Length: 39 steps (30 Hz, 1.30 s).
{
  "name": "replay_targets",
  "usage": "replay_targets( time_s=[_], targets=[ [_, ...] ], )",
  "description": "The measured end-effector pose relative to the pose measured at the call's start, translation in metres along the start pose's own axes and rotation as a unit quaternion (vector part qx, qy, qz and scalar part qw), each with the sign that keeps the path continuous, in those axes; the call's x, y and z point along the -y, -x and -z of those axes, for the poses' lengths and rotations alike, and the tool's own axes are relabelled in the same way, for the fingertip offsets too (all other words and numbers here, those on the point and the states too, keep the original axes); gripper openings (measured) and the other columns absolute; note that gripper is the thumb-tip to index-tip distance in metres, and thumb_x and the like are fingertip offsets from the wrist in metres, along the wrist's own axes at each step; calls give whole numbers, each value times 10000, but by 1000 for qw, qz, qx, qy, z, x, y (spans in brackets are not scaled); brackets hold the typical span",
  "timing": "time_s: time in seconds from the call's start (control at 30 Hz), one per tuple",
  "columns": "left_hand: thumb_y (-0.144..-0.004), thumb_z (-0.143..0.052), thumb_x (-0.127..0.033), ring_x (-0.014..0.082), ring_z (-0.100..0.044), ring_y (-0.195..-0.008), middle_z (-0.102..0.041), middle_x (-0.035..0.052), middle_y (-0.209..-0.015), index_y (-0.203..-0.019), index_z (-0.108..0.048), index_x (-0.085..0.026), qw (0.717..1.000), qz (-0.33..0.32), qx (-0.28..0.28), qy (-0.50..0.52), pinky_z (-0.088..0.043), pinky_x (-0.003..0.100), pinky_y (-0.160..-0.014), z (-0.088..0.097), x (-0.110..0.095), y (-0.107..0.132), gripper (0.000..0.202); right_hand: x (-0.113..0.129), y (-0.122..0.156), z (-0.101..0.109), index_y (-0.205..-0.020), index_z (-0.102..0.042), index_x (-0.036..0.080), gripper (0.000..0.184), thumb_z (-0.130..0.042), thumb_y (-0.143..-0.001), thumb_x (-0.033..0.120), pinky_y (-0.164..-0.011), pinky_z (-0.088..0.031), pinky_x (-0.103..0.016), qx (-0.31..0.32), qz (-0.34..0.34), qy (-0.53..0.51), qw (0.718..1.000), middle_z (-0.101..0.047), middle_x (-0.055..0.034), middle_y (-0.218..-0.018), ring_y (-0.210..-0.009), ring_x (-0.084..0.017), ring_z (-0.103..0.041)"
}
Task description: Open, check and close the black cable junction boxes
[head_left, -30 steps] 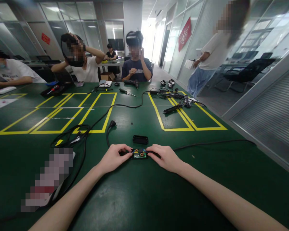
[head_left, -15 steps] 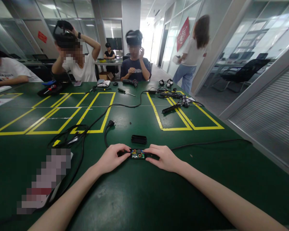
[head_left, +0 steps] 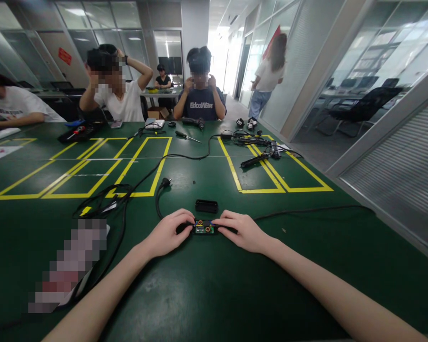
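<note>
A small green circuit board point(head_left: 204, 229) with copper-wound coils lies at the middle of the table's near part, apparently in a black casing half. My left hand point(head_left: 171, 232) pinches its left end between thumb and fingers. At its right end my right hand point(head_left: 243, 232) does the same; the fingertips hide both ends. Just beyond the board is a black casing cover point(head_left: 206, 206), hollow side up. A black cable point(head_left: 306, 211) runs off to the right from behind my right hand. Near my left hand, another cable ends in a black plug point(head_left: 166, 182).
A power strip point(head_left: 74, 266), blurred out, lies at the left beside coiled black cables point(head_left: 103, 199). Farther off are a screwdriver point(head_left: 187, 137), a power drill point(head_left: 193, 123) and a heap of cables and tools point(head_left: 258, 147). Yellow tape marks the green table point(head_left: 214, 294). Several people are beyond it.
Both my hands stay at the board's ends, with the fingers shifted slightly. The person opposite has raised both hands to the headset. Someone walking at the right has moved farther away.
</note>
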<state>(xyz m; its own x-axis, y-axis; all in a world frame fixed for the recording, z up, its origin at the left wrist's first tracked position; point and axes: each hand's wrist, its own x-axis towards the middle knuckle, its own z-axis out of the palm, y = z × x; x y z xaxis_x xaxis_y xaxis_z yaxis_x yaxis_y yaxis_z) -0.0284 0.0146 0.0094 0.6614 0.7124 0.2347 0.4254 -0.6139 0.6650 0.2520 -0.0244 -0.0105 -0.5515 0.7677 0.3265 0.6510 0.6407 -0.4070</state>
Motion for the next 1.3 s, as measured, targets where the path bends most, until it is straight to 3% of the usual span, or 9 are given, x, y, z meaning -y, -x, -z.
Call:
replay_targets(
  time_s=[0.27, 0.5, 0.73, 0.97, 1.3],
  targets=[
    [-971, -561, -224, 192, -672, -929, -691, 75, -1061, -988, -752, -203, 1000, 7, -2, 7, -552, 275, -779, 0, 2, 1, 193, 0, 2, 0, -1256, -704, 204, 286, -511, -1046, 233, -715, -537, -271, 1, 9, 33, 999, -704, -78, -1038, -856, -175, -677],
    [-983, -566, -231, 196, -678, -937, -700, 70, -1071, -1024, -769, -215, 1000, 1, -7, -18, -542, 287, -824, -2, 4, 1, 207, -2, 1, 0, -1064, -685, 199, 140, -553, -1034, 231, -781, -557, -338, -58, 20, -24, 998, -733, -79, -960, -885, -212, -673],
    [-1000, -582, -236, 215, -649, -896, -723, 59, -928, -1022, -780, -217, 996, -16, -15, -82, -510, 329, -836, -3, 6, 1, 201, -5, 0, -3, -1064, -692, 195, 138, -560, -1031, 213, -774, -529, -352, -65, 32, 7, 997, -738, -87, -987, -912, -228, -639],
    [-1054, -506, -255, 216, -637, -922, -711, 62, -976, -1088, -739, -214, 993, -29, -53, -106, -501, 356, -833, -12, 13, -1, 239, -9, -2, -3, -1065, -684, 176, 122, -568, -1037, 199, -763, -445, -361, -72, 28, 47, 996, -737, -79, -970, -883, -225, -641],
    [-1049, -482, -243, 229, -614, -966, -695, 72, -1066, -1095, -715, -200, 987, -46, -27, -154, -472, 371, -825, -10, 8, -2, 241, -9, -2, -2, -1070, -686, 188, 142, -550, -1045, 218, -775, -435, -363, -55, 14, 35, 998, -735, -84, -1010, -923, -224, -642]
  ],
)
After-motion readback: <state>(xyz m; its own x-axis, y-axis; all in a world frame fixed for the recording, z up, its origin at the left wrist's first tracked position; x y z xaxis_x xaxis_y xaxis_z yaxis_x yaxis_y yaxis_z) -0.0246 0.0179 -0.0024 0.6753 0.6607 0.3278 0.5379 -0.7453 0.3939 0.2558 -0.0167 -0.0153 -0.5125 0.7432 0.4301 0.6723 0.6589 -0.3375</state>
